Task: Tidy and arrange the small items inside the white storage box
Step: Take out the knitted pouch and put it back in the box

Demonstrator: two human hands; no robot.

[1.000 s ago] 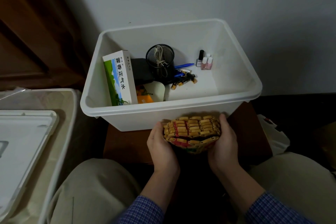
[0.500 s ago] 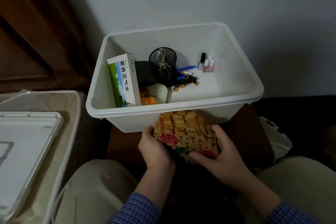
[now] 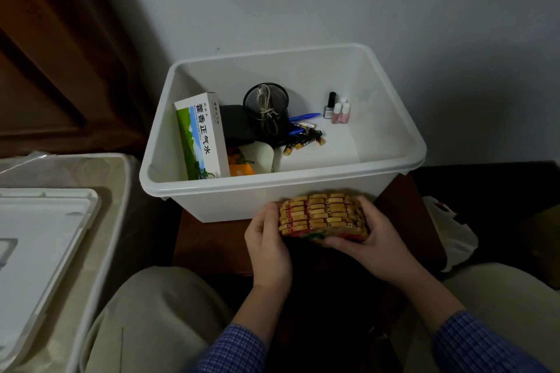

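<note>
We hold the woven pouch [image 3: 322,215] outside the white storage box [image 3: 303,191], pressed up just in front of its near wall and below its rim. Our left hand [image 3: 266,236] wraps the pouch's left end with fingers curled over it, and our right hand [image 3: 368,235] cups the right end with the thumb hooked under the lower edge. The pouch's long axis runs left to right, parallel to the box's near rim. The move ahead, as we judge it, is up and over that rim: the bare white floor inside the box lies beyond the pouch and toward the right, so the right hand sits nearer the free space.

The pouch is built of small, flat yellow-tan links in overlapping rows, with red and green showing at its lower edge; it looks bumpy and flexible, likely to sag if gripped at one end only. The box is smooth, matte plastic with rounded corners. Inside it, toward the left wall, a glossy cardboard carton [image 3: 201,136] leans upright; right of it stands a black mesh cup [image 3: 266,106] holding a coiled cord. Loose cylindrical batteries [image 3: 303,139] and blue pens [image 3: 304,116] lie beside the cup, and small nail polish bottles [image 3: 338,110] stand upright further right.
</note>
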